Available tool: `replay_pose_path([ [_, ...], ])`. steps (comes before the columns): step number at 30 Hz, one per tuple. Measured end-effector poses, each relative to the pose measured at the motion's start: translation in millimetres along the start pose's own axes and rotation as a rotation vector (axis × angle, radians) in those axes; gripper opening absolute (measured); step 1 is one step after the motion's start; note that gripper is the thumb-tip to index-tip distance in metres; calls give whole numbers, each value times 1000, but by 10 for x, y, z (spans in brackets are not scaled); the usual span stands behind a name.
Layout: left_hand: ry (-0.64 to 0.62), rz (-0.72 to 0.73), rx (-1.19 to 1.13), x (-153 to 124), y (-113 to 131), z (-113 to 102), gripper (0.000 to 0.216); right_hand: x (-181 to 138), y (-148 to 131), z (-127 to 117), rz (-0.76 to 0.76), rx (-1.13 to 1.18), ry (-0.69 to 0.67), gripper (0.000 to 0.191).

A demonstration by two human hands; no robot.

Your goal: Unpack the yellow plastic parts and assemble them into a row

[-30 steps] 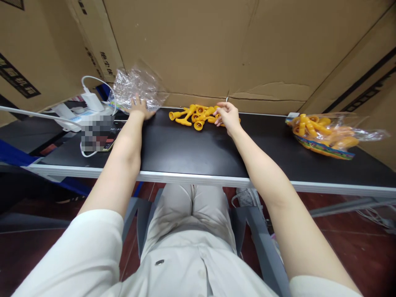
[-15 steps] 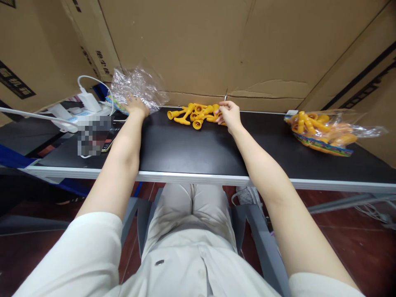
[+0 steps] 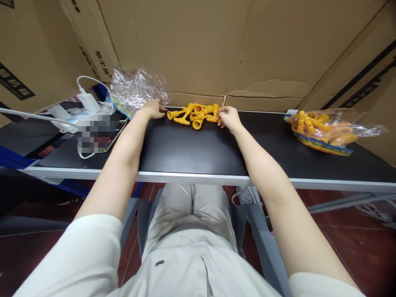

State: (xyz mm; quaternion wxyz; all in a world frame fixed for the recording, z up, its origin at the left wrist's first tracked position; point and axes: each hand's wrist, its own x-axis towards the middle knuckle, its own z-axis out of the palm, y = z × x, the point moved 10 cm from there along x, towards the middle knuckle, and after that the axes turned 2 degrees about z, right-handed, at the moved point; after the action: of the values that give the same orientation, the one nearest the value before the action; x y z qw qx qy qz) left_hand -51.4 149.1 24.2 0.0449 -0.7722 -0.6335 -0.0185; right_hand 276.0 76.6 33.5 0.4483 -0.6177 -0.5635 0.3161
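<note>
A pile of yellow plastic horn-shaped pieces (image 3: 198,115), with flared hollow ends, lies near the back edge of the black table. My left hand (image 3: 154,109) is just left of the pile, its fingers apart and pointing toward the nearest piece. At the pile's right end is my right hand (image 3: 229,119), with curved, parted fingers against the outermost pieces; its fingertips are partly hidden. Behind my left hand lies a crumpled clear plastic bag (image 3: 136,88) with a colourful printed strip.
To the right, another clear bag (image 3: 324,128) holds more yellow pieces. A phone (image 3: 116,136), partly blurred out, and a white power strip (image 3: 89,105) with chargers and cables occupy the left. Cardboard (image 3: 198,49) stands along the table's back edge.
My left hand has moved right, off the plastic bag to the left side of the pile. My right hand has lowered slightly at the pile's right end.
</note>
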Motion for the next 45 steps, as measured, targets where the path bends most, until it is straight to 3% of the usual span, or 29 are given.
replay_pose_path([
  [4, 11, -46, 66, -10, -1, -11, 61, -20, -20, 20, -5, -19, -14, 19],
  [10, -30, -298, -62, -164, -403, 24, 80, -14, -19, 50, -21, -33, -38, 19],
  [15, -45, -377, -209, -222, -598, 25, 92, -1, -16, 83, -45, -67, -55, 17],
  [20, -56, -400, -172, -151, -683, 17, 78, -37, -50, 105, -62, -57, -74, 16],
  [24, -144, -428, -86, -91, -728, 121, 67, -29, -37, 111, -65, -64, -86, 16],
  [33, -163, -445, -65, -92, -659, 74, 69, 29, 1, 120, -69, -88, -81, 17],
  [39, -161, -472, -88, -89, -524, -73, 68, 95, -23, 9, -160, -395, 21, 14],
  [41, -111, -459, -100, -48, -416, -180, 66, 94, -29, 6, -166, -472, 24, 15],
  [45, 168, -326, -132, 28, -9, -622, 61, 74, -61, 4, -166, -533, 24, 16],
])
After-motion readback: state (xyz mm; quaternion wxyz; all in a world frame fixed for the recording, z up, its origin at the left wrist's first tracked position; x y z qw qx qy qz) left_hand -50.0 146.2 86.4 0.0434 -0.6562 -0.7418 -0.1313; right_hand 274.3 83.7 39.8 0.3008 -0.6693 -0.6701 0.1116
